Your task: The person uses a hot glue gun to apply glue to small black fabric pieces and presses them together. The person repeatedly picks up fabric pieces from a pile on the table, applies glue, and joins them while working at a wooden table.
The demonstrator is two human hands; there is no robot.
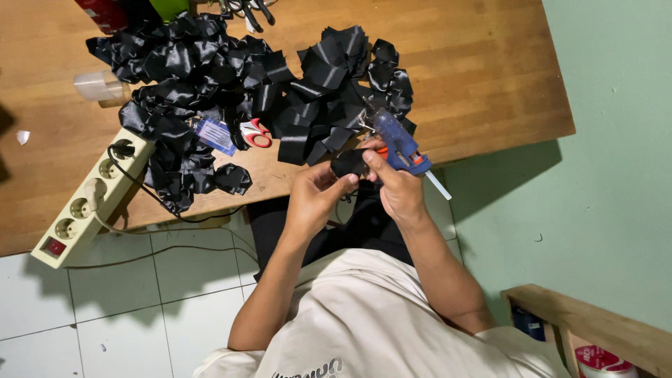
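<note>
My left hand [315, 197] pinches a small folded piece of black satin ribbon [348, 163] just in front of the wooden table's edge. My right hand [397, 187] grips a blue hot glue gun [399, 143], its nozzle pointing away toward the ribbon heap and a clear glue stick sticking out behind. The right thumb also touches the black piece. Both hands meet over my lap, close to the heap of cut black ribbon pieces [231, 84] on the wooden table [476, 70].
A cream power strip [87, 203] with a black plug hangs over the table's near edge. Red-handled scissors [256, 133] and a blue card lie among the ribbons. A clear plastic cup [98, 85] lies at the left. Green wall and a wooden shelf [595, 325] stand right.
</note>
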